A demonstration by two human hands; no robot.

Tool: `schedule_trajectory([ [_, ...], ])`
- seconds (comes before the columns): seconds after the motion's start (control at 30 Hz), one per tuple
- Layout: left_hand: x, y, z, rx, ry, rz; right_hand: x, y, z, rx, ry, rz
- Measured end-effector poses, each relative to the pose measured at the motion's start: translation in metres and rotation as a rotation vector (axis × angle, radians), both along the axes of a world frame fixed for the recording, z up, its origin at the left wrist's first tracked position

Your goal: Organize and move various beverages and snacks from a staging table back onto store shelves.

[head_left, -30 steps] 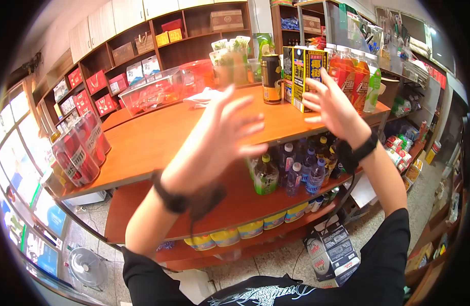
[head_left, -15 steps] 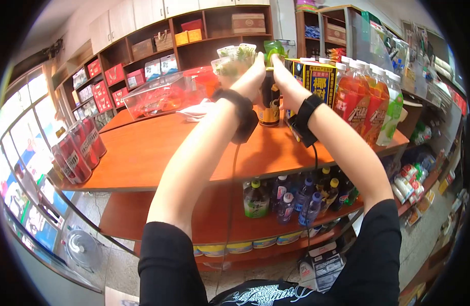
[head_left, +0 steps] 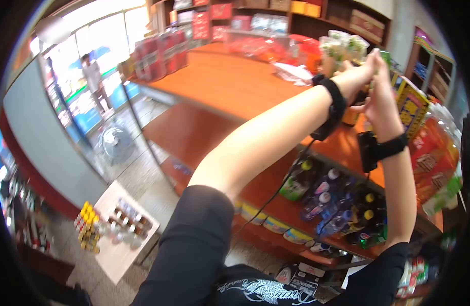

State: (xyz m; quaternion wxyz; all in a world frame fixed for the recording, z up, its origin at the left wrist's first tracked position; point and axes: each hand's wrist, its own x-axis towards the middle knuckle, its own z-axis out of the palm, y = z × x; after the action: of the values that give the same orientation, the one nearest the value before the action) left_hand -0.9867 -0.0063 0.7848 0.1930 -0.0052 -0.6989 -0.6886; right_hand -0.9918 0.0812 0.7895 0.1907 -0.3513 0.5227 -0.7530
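My left hand (head_left: pixel 361 79) and my right hand (head_left: pixel 379 102) are raised over the far right of the orange tabletop (head_left: pixel 230 76). Their fingers are stretched out, and the fingertips come together; nothing held between them can be made out. Behind the wrists a dark container with an orange label (head_left: pixel 351 117) is mostly hidden. Pale green-and-white packets (head_left: pixel 342 47) stand just beyond my left hand. To the right of my right hand is a black-and-yellow carton (head_left: pixel 411 108), beside large bottles of red drink (head_left: pixel 431 153). Both wrists carry black straps with cables.
Red can packs (head_left: pixel 161 55) stand at the table's far left corner. Drink bottles (head_left: pixel 342 204) fill the shelf below. A small table (head_left: pixel 112 260) with little bottles and a fan (head_left: pixel 115 143) are at the left. A person (head_left: pixel 94 81) stands outside the window.
My view has swung left and tilted, so the table and hands now appear farther right. The fingertips, slightly apart before with a green item behind them, now meet.
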Motion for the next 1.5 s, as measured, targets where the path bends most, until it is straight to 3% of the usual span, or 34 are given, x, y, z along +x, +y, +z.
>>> schedule_trajectory([
  [0.07, 0.046, 0.017, 0.001, -0.098, -0.077, 0.270, 0.034, 0.005, -0.006, -0.078, 0.150, -0.050],
  [0.1, 0.069, 0.029, 0.002, 0.017, -0.161, 0.459, 0.037, 0.001, -0.011, -0.105, 0.098, 0.103],
  [0.17, 0.092, 0.023, -0.001, -0.027, -0.112, 0.570, 0.057, -0.008, -0.015, -0.173, 0.054, 0.252],
  [0.27, 0.143, 0.019, -0.009, -0.158, 0.062, 0.719, 0.107, -0.017, -0.022, -0.285, 0.080, 0.224],
  [0.3, 0.161, 0.015, -0.012, -0.143, 0.161, 0.724, 0.112, -0.027, -0.034, -0.445, 0.240, 0.301],
  [0.37, 0.202, 0.011, -0.021, -0.154, 0.334, 0.755, 0.142, -0.037, -0.050, -0.609, 0.670, 0.204],
  [0.4, 0.221, 0.008, -0.028, -0.136, 0.327, 0.792, 0.167, -0.038, -0.053, -0.597, 0.661, 0.244],
  [0.47, 0.266, 0.003, -0.047, -0.234, 0.367, 1.047, 0.219, -0.034, -0.056, -0.503, 0.072, 0.544],
  [0.5, 0.295, 0.009, -0.057, -0.130, 0.402, 1.087, 0.244, -0.036, -0.068, -0.465, -0.027, 0.626],
  [0.57, 0.343, 0.012, -0.093, -0.265, 0.425, 1.293, 0.303, -0.031, -0.093, -0.363, -0.226, 0.688],
  [0.63, 0.396, 0.016, -0.136, -0.480, 0.352, 1.523, 0.354, -0.032, -0.132, -0.258, -0.188, 0.800],
  [0.7, 0.457, 0.026, -0.177, -0.416, 0.344, 1.598, 0.403, -0.033, -0.181, -0.106, -0.059, 0.882],
  [0.83, 0.565, 0.053, -0.262, -0.016, 0.160, 1.741, 0.510, -0.031, -0.262, 0.033, 0.210, 0.907],
  [0.87, 0.592, 0.063, -0.279, -0.025, 0.050, 1.828, 0.534, -0.025, -0.278, 0.105, 0.120, 1.026],
  [0.9, 0.614, 0.073, -0.301, 0.025, 0.110, 1.853, 0.555, -0.020, -0.294, 0.184, 0.027, 1.141],
  [0.97, 0.660, 0.094, -0.329, -0.015, -0.103, 1.950, 0.590, -0.011, -0.333, 0.335, 0.097, 1.230],
  [1.0, 0.679, 0.105, -0.338, 0.057, -0.150, 1.976, 0.605, -0.006, -0.335, 0.396, -0.047, 1.370],
  [1.1, 0.719, 0.131, -0.363, 0.235, -0.221, 2.051, 0.647, 0.008, -0.362, 0.438, 0.111, 1.469],
  [1.23, 0.761, 0.148, -0.402, 0.458, -0.179, 2.094, 0.685, 0.011, -0.395, 0.600, -0.112, 1.566],
  [1.27, 0.768, 0.149, -0.385, 0.559, -0.010, 2.067, 0.692, 0.011, -0.410, 0.591, -0.113, 1.548],
  [1.37, 0.790, 0.149, -0.418, 0.659, -0.004, 2.024, 0.713, 0.001, -0.427, 0.688, -0.101, 1.519],
  [1.4, 0.790, 0.141, -0.376, 0.842, 0.071, 1.979, 0.721, -0.006, -0.424, 0.720, -0.125, 1.535],
  [1.5, 0.817, 0.122, -0.398, 0.930, 0.036, 1.936, 0.740, -0.026, -0.452, 0.724, -0.104, 1.555],
])
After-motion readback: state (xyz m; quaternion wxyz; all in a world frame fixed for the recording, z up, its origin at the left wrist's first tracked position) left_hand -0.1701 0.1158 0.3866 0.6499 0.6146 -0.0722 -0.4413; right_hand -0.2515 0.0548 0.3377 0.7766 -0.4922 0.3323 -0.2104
